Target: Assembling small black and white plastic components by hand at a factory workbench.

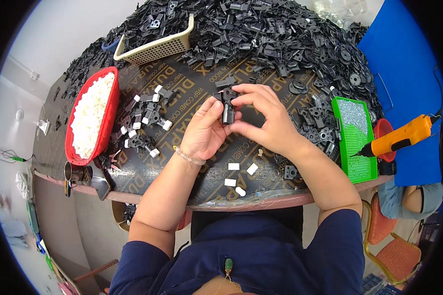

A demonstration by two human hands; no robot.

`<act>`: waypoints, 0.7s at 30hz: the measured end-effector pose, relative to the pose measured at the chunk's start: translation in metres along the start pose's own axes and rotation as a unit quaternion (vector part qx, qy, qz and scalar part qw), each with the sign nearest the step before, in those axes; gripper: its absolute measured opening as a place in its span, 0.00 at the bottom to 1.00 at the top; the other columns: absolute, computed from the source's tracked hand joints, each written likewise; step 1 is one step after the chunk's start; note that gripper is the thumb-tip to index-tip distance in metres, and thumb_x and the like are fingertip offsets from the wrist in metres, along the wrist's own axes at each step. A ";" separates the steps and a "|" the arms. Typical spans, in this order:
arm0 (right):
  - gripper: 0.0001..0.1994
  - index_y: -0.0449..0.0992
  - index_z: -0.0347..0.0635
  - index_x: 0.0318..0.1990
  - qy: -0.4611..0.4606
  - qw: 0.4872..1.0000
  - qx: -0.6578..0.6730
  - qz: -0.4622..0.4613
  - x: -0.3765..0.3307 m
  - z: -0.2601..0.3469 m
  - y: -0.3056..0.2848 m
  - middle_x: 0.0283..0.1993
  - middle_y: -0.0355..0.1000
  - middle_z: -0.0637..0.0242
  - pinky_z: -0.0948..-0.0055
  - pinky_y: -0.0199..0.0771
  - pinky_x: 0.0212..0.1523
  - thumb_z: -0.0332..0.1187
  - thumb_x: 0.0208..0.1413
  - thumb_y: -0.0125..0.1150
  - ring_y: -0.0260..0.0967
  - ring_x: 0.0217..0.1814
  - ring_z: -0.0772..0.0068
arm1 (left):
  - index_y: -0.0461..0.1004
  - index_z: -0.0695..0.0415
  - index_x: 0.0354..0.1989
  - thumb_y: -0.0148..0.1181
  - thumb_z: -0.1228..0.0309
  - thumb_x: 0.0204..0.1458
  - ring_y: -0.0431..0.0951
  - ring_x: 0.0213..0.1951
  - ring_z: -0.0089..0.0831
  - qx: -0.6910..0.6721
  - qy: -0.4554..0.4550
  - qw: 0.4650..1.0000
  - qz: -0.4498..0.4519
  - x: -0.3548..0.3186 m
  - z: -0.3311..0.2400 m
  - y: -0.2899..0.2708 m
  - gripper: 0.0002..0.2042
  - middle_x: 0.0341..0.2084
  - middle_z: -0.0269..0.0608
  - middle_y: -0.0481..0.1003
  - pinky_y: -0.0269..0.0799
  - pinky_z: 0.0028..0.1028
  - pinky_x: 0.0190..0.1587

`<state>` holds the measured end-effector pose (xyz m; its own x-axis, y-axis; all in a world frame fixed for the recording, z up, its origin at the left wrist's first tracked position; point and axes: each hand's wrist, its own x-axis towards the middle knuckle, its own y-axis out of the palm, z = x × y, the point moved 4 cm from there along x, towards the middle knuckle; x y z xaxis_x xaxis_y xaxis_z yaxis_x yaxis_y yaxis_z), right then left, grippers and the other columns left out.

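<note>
A black plastic part (228, 114) with a tube-like lower end is held between my two hands above the middle of the table. My left hand (205, 127) grips it from the left, thumb along its side. From the right, my right hand (269, 117) closes on it, with the index finger near its top and the thumb by its lower end. The fingers partly cover the part. Nearer to me lie several small white blocks (234, 166). Left of my hands is a cluster of black parts with white pieces fitted on them (152, 116). Loose black parts (326, 133) lie to the right.
A red basket (114, 98) of white pieces stands at the left, a beige basket (155, 50) farther back. A heap of black parts (261, 37) covers the far side. At right, an orange electric screwdriver (403, 135) reaches over a green tray (371, 167) of screws; another person's arm (412, 200) is beyond.
</note>
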<state>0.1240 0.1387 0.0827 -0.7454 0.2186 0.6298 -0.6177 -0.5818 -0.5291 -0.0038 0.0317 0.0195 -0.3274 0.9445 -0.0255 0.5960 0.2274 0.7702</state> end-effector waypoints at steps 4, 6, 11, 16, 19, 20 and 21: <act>0.24 0.76 0.42 0.50 -0.001 1.000 0.019 -0.017 0.000 0.001 0.002 0.58 0.72 0.59 0.58 0.65 0.63 0.28 0.42 0.73 0.67 0.62 0.54 | 0.71 0.56 0.54 0.58 0.64 0.63 0.81 0.45 0.33 -0.003 0.001 1.000 -0.004 -0.001 -0.001 0.004 0.15 0.45 0.42 0.78 0.82 0.32 0.45; 0.27 0.76 0.40 0.53 0.000 0.999 0.010 -0.033 0.001 0.004 0.001 0.58 0.73 0.58 0.58 0.66 0.62 0.28 0.40 0.74 0.68 0.61 0.54 | 0.71 0.56 0.55 0.58 0.64 0.63 0.81 0.44 0.33 0.008 0.000 1.000 -0.001 0.000 -0.002 0.004 0.15 0.45 0.41 0.78 0.82 0.31 0.45; 0.29 0.76 0.39 0.54 -0.060 0.996 -0.057 -0.022 0.004 0.011 -0.002 0.57 0.73 0.58 0.58 0.67 0.61 0.28 0.38 0.74 0.69 0.59 0.54 | 0.71 0.57 0.57 0.60 0.64 0.62 0.81 0.44 0.32 0.009 -0.001 1.000 0.030 -0.001 -0.002 0.004 0.18 0.46 0.42 0.78 0.81 0.32 0.47; 0.28 0.76 0.39 0.53 -0.090 0.986 -0.140 -0.031 0.003 0.012 -0.004 0.55 0.73 0.58 0.58 0.67 0.60 0.28 0.39 0.73 0.69 0.58 0.53 | 0.68 0.60 0.61 0.57 0.71 0.63 0.79 0.47 0.29 0.075 0.028 0.996 0.030 -0.004 0.000 0.023 0.18 0.47 0.39 0.77 0.78 0.30 0.52; 0.27 0.76 0.40 0.53 -0.035 0.998 -0.057 -0.015 0.007 0.004 -0.009 0.55 0.73 0.58 0.58 0.66 0.61 0.28 0.40 0.73 0.69 0.58 0.53 | 0.67 0.63 0.62 0.54 0.75 0.63 0.77 0.49 0.26 0.208 0.067 0.975 0.028 -0.005 -0.005 0.024 0.18 0.48 0.38 0.76 0.74 0.28 0.54; 0.24 0.76 0.39 0.52 -0.002 1.000 -0.018 -0.015 0.007 0.000 -0.011 0.55 0.73 0.58 0.60 0.66 0.61 0.29 0.43 0.72 0.69 0.58 0.55 | 0.66 0.64 0.62 0.53 0.77 0.63 0.76 0.50 0.25 0.263 0.073 0.961 0.028 -0.005 -0.006 0.023 0.18 0.49 0.38 0.76 0.73 0.26 0.55; 0.22 0.77 0.38 0.51 0.030 0.999 0.022 -0.015 0.006 -0.004 -0.013 0.56 0.73 0.59 0.62 0.66 0.61 0.30 0.46 0.71 0.69 0.59 0.58 | 0.66 0.66 0.61 0.54 0.78 0.63 0.77 0.47 0.22 0.329 0.089 0.939 0.034 -0.006 -0.007 0.024 0.18 0.49 0.39 0.76 0.73 0.25 0.52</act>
<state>0.1266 0.1507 0.0914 -0.7409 0.2835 0.6089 -0.6302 -0.6070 -0.4842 0.0072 0.0303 0.0430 -0.3547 0.9210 0.1609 0.9251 0.3208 0.2033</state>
